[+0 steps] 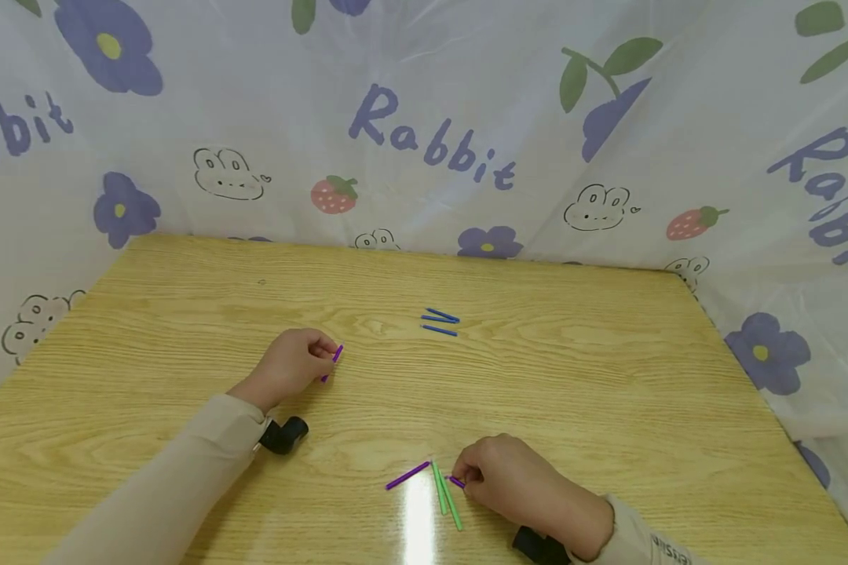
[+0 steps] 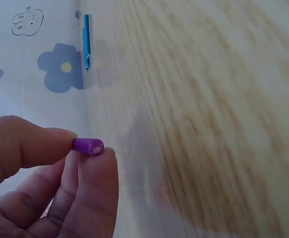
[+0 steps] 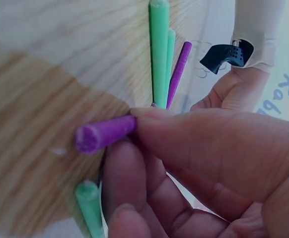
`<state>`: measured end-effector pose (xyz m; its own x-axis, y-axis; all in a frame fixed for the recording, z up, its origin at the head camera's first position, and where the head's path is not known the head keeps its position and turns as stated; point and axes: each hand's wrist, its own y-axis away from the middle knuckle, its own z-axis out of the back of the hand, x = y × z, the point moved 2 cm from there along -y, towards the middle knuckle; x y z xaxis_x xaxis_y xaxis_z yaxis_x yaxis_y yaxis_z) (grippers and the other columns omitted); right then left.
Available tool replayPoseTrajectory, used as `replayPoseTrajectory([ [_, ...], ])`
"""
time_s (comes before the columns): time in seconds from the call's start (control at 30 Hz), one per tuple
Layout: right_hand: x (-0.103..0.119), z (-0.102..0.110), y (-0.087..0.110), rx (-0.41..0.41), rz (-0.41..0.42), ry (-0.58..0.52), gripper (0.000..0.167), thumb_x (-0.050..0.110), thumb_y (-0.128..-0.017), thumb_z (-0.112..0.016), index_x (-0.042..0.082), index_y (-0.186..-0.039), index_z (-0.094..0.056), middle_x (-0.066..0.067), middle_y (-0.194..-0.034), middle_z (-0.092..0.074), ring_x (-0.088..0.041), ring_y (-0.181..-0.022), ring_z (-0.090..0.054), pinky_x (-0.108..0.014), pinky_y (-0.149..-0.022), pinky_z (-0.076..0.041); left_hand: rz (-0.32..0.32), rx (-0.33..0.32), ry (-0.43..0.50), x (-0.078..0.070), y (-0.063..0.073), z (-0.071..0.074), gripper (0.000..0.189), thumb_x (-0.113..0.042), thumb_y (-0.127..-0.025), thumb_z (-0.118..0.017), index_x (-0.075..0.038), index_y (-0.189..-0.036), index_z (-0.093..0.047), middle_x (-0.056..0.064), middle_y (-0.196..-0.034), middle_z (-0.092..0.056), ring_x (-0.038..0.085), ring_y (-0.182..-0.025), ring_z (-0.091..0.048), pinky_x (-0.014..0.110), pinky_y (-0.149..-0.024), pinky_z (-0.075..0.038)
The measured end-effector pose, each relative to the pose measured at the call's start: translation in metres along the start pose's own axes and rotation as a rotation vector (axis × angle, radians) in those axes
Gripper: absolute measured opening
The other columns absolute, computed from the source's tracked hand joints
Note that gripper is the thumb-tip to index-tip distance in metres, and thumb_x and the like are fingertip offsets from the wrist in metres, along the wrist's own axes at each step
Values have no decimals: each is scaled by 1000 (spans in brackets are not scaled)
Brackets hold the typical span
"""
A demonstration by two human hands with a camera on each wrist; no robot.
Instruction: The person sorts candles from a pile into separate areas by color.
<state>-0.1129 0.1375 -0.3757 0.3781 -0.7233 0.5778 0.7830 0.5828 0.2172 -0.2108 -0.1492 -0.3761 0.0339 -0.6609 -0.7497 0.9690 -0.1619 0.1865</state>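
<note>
Your left hand [image 1: 290,367] pinches one purple stick [image 1: 338,354] over the tabletop [image 1: 572,377]; your right hand [image 1: 514,480] pinches a second purple stick [image 1: 456,482] just beside two green sticks [image 1: 439,488]. Blue sticks [image 1: 440,330] lie farther back.

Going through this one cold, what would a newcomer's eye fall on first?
Probably the large "Rabbit" lettering on the patterned sheet behind the wooden table. Next, the left hand pinching one purple stick, the right hand another beside green sticks nearer the camera. Three blue sticks lie farther back.
</note>
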Motion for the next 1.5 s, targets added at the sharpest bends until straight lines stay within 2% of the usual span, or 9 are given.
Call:
replayPoseTrajectory([
  [0.33, 0, 1, 0, 2, 6, 1, 16, -3, -79, -69, 9, -88, -74, 7, -76, -66, 1, -64, -48, -19, -59, -44, -23, 32, -45, 1, -10, 0, 21, -4, -89, -61, 7, -107, -64, 12, -91, -64, 19, -76, -56, 30, -65, -45],
  [0.67, -1, 1, 0, 7, 11, -4, 16, -3, -79, -68, 9, -89, -74, 7, -77, -67, 2, -64, -48, -19, -59, -44, -13, 46, -90, 2, -18, -2, 20, 2, -83, -58, 6, -102, -64, 11, -88, -63, 19, -74, -55, 28, -61, -44],
  [0.9, -2, 0, 0, -10, 15, 27, 17, -3, -79, -68, 11, -87, -74, 10, -75, -65, 1, -63, -46, -21, -62, -44, -2, 48, -99, 0, -19, -2, 22, 4, -81, -57, 7, -102, -64, 12, -84, -64, 18, -70, -56, 27, -59, -44],
  [1.3, -3, -2, 5, -17, 16, 25, 17, -3, -78, -67, 10, -86, -74, 9, -74, -64, 0, -62, -44, -19, -59, -42, 22, 51, -104, 1, -20, -6, 22, 4, -78, -60, 6, -98, -67, 10, -81, -65, 17, -68, -53, 26, -57, -43],
  [1.5, -5, -3, 7, -18, 15, 24, 16, -3, -78, -68, 11, -84, -73, 10, -72, -62, 0, -61, -44, -19, -58, -41, 29, 58, -115, -1, -17, -9, 21, 3, -80, -61, 6, -99, -67, 10, -81, -64, 18, -68, -51, 27, -56, -42],
])
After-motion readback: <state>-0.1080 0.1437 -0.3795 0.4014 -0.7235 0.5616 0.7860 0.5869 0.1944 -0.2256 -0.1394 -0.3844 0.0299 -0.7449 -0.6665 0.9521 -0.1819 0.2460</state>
